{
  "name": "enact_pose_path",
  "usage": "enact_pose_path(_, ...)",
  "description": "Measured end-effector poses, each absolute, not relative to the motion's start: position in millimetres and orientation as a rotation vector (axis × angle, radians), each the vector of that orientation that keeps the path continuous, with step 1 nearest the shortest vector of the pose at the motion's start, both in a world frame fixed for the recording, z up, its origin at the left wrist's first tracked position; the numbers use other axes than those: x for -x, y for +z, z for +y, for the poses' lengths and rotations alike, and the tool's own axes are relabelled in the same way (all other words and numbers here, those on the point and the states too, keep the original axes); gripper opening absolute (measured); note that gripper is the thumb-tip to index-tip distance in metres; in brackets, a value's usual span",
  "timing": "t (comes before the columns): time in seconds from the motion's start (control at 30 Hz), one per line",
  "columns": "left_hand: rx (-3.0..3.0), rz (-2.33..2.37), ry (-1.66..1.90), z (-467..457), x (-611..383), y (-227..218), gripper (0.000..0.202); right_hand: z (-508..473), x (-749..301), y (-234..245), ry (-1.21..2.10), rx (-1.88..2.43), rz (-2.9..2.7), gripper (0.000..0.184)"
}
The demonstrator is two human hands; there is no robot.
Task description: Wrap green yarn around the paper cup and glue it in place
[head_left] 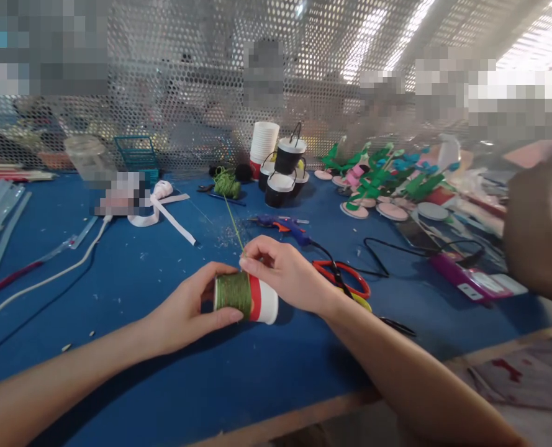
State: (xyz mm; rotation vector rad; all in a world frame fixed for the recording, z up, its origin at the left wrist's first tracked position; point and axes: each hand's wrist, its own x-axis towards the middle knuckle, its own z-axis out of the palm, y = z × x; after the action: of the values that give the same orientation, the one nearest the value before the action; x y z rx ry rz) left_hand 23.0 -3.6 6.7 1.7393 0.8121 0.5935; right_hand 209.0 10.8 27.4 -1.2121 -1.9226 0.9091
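Observation:
A paper cup (267, 303), red and white, lies on its side over the blue table. Green yarn (233, 293) is wound closely around the part nearer its base. My left hand (196, 307) grips the cup at that wrapped end, thumb below and fingers behind. At the cup's upper side, my right hand (278, 270) pinches the yarn strand between thumb and fingertips. From there the strand runs taut up and back to a loose green yarn ball (227, 184).
Behind stand stacked white cups (264, 143) and small black buckets (279, 188). A blue glue gun (285, 226), red-handled scissors (350, 277) and a purple power strip (471, 279) lie to the right, near paper flowers (397, 174). White ribbon (176, 220) lies left.

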Motion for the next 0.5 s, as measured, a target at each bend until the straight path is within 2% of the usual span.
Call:
enact_pose_path(0.27,-2.149,0.85,0.657,-4.0,-17.5,2.9,0.044,12.8,-207.6,22.7,0.907,1.202,-1.905,0.013)
enact_pose_path(0.5,-2.221,0.844,0.662,-1.7,-18.3,3.2,0.044,13.7,-205.6,21.3,0.876,1.213,-1.922,0.012)
